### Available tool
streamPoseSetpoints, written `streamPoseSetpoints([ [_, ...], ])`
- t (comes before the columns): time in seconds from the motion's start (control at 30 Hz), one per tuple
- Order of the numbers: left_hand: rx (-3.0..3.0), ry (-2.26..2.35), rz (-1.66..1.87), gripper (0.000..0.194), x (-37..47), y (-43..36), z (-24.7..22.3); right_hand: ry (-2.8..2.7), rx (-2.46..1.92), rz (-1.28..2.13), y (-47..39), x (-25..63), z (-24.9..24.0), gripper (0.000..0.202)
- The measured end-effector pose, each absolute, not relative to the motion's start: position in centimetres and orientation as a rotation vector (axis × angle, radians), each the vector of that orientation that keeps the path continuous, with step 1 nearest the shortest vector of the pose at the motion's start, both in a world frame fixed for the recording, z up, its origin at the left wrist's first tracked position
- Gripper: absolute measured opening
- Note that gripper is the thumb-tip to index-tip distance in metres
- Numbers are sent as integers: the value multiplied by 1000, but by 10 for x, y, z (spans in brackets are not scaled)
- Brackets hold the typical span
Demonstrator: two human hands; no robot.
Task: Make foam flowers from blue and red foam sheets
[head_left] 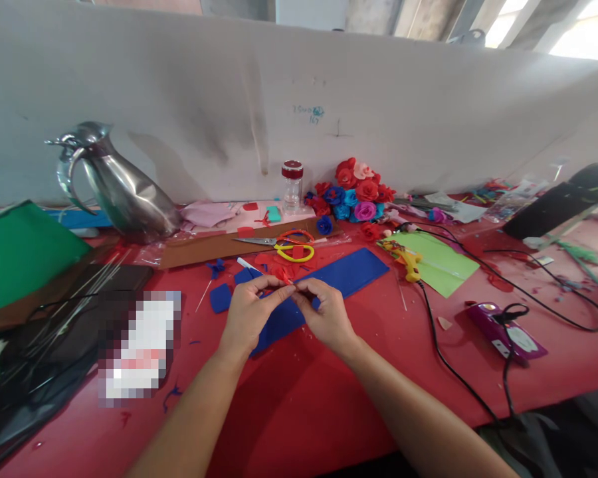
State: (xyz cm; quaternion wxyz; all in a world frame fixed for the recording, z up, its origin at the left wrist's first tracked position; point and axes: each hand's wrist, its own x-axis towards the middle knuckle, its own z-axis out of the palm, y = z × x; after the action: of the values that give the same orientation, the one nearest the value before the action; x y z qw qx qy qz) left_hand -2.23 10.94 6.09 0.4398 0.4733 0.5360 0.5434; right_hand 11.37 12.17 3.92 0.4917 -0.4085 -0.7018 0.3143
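My left hand [249,311] and my right hand [329,315] meet over the table with their fingertips pinched together. Between them is a small red craft-flower piece [282,275], partly hidden by the fingers. Beneath both hands lies a long strip of blue craft sheet [356,272]. Just beyond, scissors [295,252] with yellow and orange handles rest on red scraps. Left of my left hand are a cut blue piece [220,299], a white pen-like stick [249,267] and a small blue flower part [215,268] on a thin wire.
A yellow glue gun [408,262] lies on a light green sheet [446,265], its cord trailing toward a purple power strip [505,335]. At the back stand a steel jug [122,182], a glass jar [292,189] and a bunch of paper-like roses [363,189]. Wires [80,312] lie left.
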Motion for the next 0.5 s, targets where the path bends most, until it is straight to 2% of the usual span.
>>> streamPoseSetpoints([
  [0.27, 1241, 1334, 1371, 11, -22, 108, 63, -1663, -998, 808, 121, 114, 41, 14],
  [0.5, 1025, 1219, 1339, 14, -19, 110, 60, -1647, -989, 820, 122, 116, 41, 13],
])
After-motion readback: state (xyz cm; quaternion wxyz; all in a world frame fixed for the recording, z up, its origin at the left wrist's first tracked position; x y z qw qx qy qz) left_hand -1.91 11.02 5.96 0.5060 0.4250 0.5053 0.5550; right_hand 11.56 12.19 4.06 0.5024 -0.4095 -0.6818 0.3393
